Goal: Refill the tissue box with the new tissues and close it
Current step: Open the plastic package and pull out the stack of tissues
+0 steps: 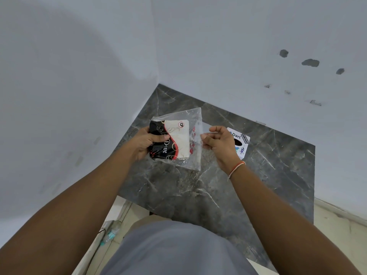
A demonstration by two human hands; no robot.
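A pack of new tissues [174, 139] in a clear plastic bag, printed black, red and cream, is held above the dark marble table [218, 185]. My left hand [148, 142] grips the pack's left end, thumb on top. My right hand [220, 142] pinches the loose clear edge of the bag [196, 135] at its right side. The white tissue box [241, 142] with "Dart" printed on it lies on the table behind my right hand, which hides part of it. Its dark oval slot faces up.
The table stands in a corner between two pale walls [79, 76]. A tiled floor [337, 231] shows to the right and below left, where a plastic bottle [110, 233] lies near a cable.
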